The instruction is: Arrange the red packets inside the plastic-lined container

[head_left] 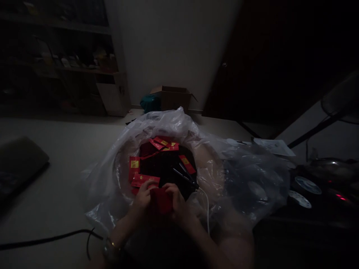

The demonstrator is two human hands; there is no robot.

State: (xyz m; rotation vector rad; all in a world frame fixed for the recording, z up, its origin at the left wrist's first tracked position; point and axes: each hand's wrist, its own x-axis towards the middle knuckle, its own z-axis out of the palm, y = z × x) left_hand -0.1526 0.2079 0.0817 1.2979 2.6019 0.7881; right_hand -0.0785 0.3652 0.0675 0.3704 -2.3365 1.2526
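Note:
Near the front of a round opening lined with clear plastic, my left hand (144,196) and my right hand (175,198) pinch the upper edge of a red packet (161,200) between them. Fingers of both hands are closed on it, and its lower part fades into shadow. Several red packets with yellow labels (134,164) lie around the dark contents (159,164) of the plastic sheet (174,119). Just beyond my right hand rests a black tool with two long arms (186,177), the arms apart, with a white cord (208,209) running from it. What the dark contents are I cannot tell.
The room is dim. Behind the plastic stand a cardboard box (176,98) and a teal bag (150,102). To the right is a dark table (280,224) with small dishes (307,185). A black cable (50,238) crosses the floor at left.

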